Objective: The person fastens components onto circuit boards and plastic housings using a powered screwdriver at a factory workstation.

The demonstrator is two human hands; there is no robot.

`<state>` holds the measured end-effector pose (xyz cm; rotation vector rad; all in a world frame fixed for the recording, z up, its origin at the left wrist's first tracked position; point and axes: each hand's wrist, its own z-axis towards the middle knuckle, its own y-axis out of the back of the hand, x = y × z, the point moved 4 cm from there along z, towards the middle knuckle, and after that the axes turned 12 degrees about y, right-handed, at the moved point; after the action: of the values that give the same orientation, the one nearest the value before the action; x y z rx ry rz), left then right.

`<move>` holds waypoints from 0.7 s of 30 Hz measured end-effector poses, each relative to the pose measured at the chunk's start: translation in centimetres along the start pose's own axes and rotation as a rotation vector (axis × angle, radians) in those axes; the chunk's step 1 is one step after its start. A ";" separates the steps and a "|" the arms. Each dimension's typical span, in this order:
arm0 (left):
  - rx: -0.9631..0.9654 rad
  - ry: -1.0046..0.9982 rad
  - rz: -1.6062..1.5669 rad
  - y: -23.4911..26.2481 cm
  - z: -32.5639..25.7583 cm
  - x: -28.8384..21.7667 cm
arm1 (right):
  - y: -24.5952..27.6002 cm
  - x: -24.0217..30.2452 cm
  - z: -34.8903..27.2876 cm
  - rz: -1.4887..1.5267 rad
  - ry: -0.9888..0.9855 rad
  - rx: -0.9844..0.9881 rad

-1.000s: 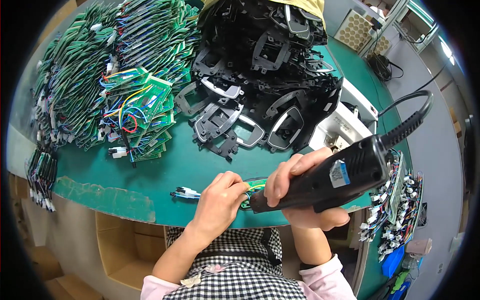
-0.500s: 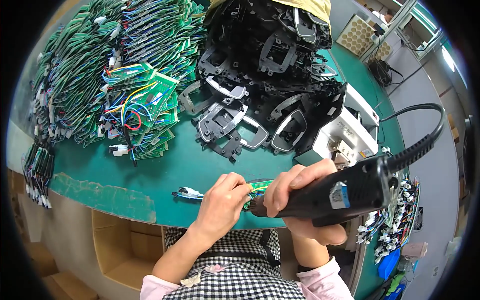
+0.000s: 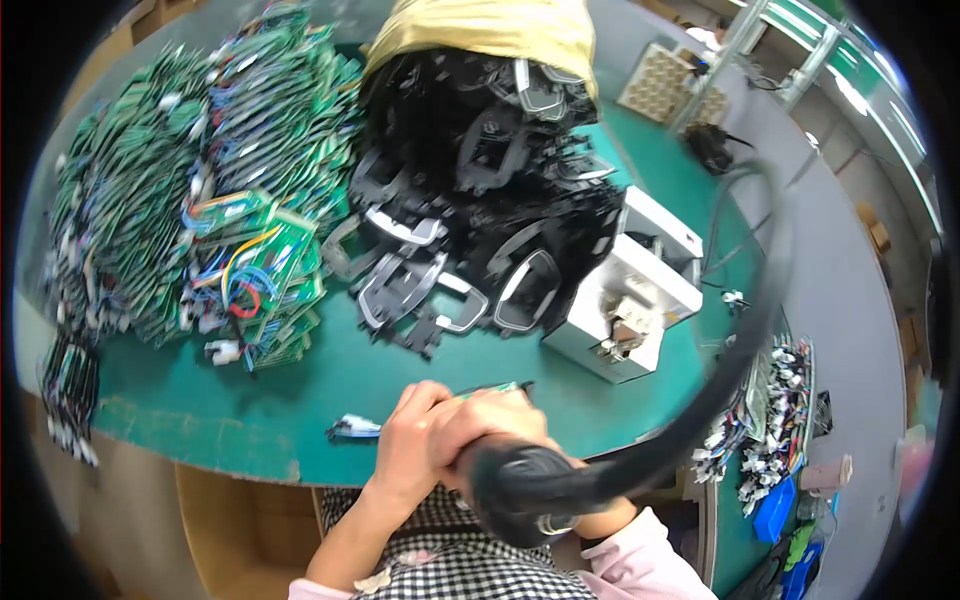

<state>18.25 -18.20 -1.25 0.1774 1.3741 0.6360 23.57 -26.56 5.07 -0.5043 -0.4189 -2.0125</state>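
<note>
White box-shaped unit [image 3: 628, 298] right of centre on green bench [image 3: 300, 400]; yellow sack [image 3: 480, 30] at top, over glossy black plastic frames [image 3: 470, 200]; green circuit boards [image 3: 190, 210] with coloured wires heaped upper left. Small green board [image 3: 490, 391] at lower centre; left hand [image 3: 405, 450] fingers pinched on it; right hand [image 3: 500, 425] fingers wrapped round black corded power tool [image 3: 525, 485].

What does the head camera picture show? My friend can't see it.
Two hands, left and right, hold a black power tool over a small green circuit board on a green table. Piles of circuit boards and black plastic frames lie behind.
</note>
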 end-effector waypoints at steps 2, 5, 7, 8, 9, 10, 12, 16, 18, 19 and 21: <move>0.002 0.027 -0.090 -0.1 -0.4 1.0 | -0.4 -0.9 -1.5 0.026 -0.051 -0.084; 0.103 0.137 -0.039 0.0 -0.2 -1.1 | 1.0 -0.3 -2.4 0.125 -0.347 -0.240; 0.130 -0.027 0.178 -0.4 -0.3 -0.8 | 6.3 -0.6 -9.0 -0.169 -0.367 -0.342; 0.133 0.006 0.205 0.4 -0.8 -0.3 | 6.0 3.5 0.5 0.043 -0.403 -0.515; 0.169 0.019 0.214 0.3 -0.7 -1.3 | 8.5 6.5 2.5 -0.215 -0.045 -0.306; 0.173 0.011 0.205 0.1 -0.6 -1.9 | 10.1 8.8 2.3 -0.416 -0.099 -0.497; 0.158 -0.007 0.276 -0.1 -0.7 -2.3 | 13.0 9.9 2.2 -0.525 -0.005 -0.615; 0.095 -0.023 0.342 -0.5 -1.1 -2.3 | 15.4 7.3 1.0 -0.471 -0.143 -0.641; -0.004 -0.068 0.404 -0.6 -1.4 -2.7 | 14.6 7.1 0.4 -0.359 -0.154 -0.705; -0.034 -0.071 0.405 -0.9 -1.8 -2.4 | 13.6 6.5 0.3 -0.298 -0.153 -0.677; -0.083 -0.130 0.439 -1.4 -2.3 -2.4 | 11.2 5.5 0.2 -0.169 -0.152 -0.657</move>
<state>16.33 -21.17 -0.39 0.4539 1.1876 1.0265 31.12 -35.62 9.01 -1.0566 0.1338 -2.2675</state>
